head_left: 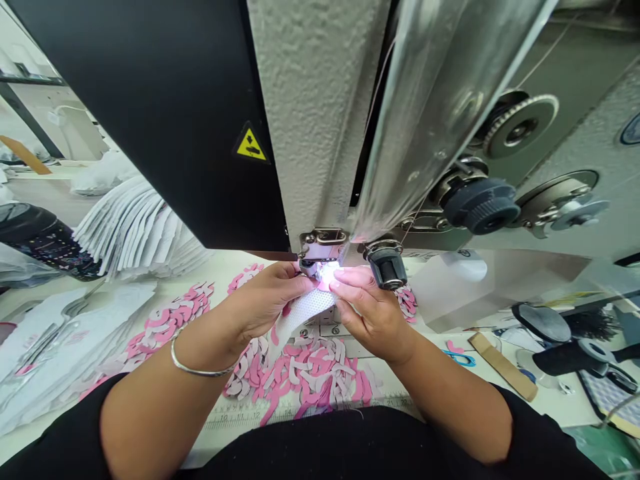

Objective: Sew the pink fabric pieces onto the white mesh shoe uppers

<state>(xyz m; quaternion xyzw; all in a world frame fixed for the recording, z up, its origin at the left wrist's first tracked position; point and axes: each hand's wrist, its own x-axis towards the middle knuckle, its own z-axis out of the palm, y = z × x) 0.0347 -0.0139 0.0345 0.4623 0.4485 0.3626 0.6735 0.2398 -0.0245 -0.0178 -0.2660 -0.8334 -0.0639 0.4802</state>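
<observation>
Under the lit head of a sewing machine [323, 243], a white perforated fabric piece [306, 312] hangs toward me in a curved strip, with a pink patch near its lower end. My left hand [273, 293] pinches its left side close to the presser foot. On the other side, my right hand [367, 303] presses thumb and fingertips together on the fabric beside the needle area. Bright lamp glare hides the needle and the exact stitching spot. Heaps of small curved pink and white pieces [310, 373] lie on the table in front of the machine.
A fanned stack of white pieces [140, 230] stands at the left, beside a dark patterned bottle [45, 237]. More pink pieces [170, 320] lie nearby. Blue thread snips [459, 359], a tan strip [503, 367] and a black thread spool [570, 357] lie right. A ruler [250, 417] edges the table.
</observation>
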